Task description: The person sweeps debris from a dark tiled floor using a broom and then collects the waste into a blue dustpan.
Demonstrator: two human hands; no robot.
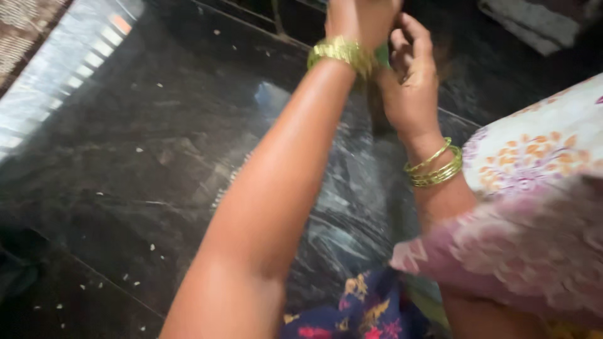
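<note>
My left hand (359,17) is stretched forward and is partly cut off by the top edge of the view. Gold bangles (339,50) ring its wrist. My right hand (409,78) is pressed against the left wrist, fingers bent and curled at the left hand. A small green patch (382,55) shows between the two hands; what it is cannot be told. More gold bangles (434,166) sit on my right wrist, and a floral sleeve (540,207) covers that arm. The picture is motion-blurred.
Below lies a dark, glossy stone floor (144,163) with small white specks scattered on it. A pale striped strip (69,69) runs along the upper left. Blue flowered cloth (358,311) shows at the bottom, and something light-coloured (534,25) is at the top right.
</note>
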